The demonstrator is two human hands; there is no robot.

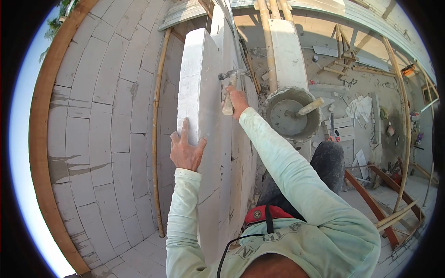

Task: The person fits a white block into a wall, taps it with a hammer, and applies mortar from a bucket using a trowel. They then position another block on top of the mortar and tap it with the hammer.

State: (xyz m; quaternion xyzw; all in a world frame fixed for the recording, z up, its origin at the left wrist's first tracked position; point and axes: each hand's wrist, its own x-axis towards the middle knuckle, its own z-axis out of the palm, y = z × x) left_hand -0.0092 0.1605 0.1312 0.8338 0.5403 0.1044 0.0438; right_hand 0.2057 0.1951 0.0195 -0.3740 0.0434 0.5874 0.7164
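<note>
My right hand (pixel 238 102) is wrapped round the wooden handle of a claw hammer (pixel 232 74). The hammer's metal head is level with the side of a white building block (pixel 190 83), which stands on top of the wall (pixel 215 185). On the near end of that block rests my left hand (pixel 187 149), its fingers spread and the index finger pointing along the top face. To the right of the hammer is a bucket (pixel 270 101) of grey mortar (pixel 287 118), with a wooden-handled trowel (pixel 310 106) lying in it.
A tall block wall (pixel 102 129) with a wooden beam (pixel 44 134) along its edge rises on the left. Bamboo poles (pixel 269 51) and a white plank (pixel 288 55) lie beyond the bucket. Far below right, the floor holds broken boards (pixel 359 109) and a reddish frame (pixel 371 204).
</note>
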